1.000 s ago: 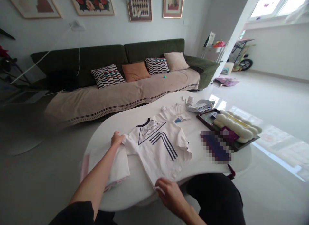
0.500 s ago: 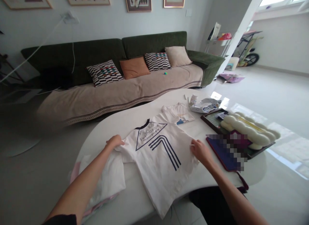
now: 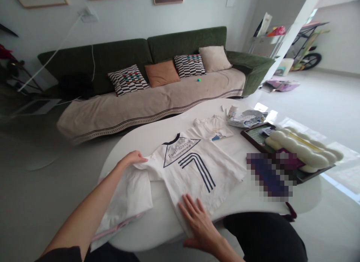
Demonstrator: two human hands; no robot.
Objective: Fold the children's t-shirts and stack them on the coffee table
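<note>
A white T-shirt (image 3: 194,179) with a dark collar, printed letters and a large striped 7 lies spread on the white table (image 3: 135,142). My left hand (image 3: 134,157) pinches the edge of its left sleeve. Fingers apart, my right hand (image 3: 198,222) rests flat on the lower part of the shirt near the table's front edge. Folded white clothes (image 3: 132,198) with a pink layer beneath lie under my left forearm. Beyond the shirt is a folded white top (image 3: 215,128) with a small blue print.
To the right stands a dark tray (image 3: 253,140) holding a cream, puffy tissue box cover (image 3: 303,145). A blurred-out blue item (image 3: 270,177) lies in front of it. A crumpled plastic package (image 3: 247,118) is at the back. Behind the table runs a green sofa (image 3: 185,40) with cushions.
My right hand has let go of the shirt's right sleeve and moved down and left onto its lower part, fingers spread. My left hand keeps its pinch. The view has shifted slightly.
</note>
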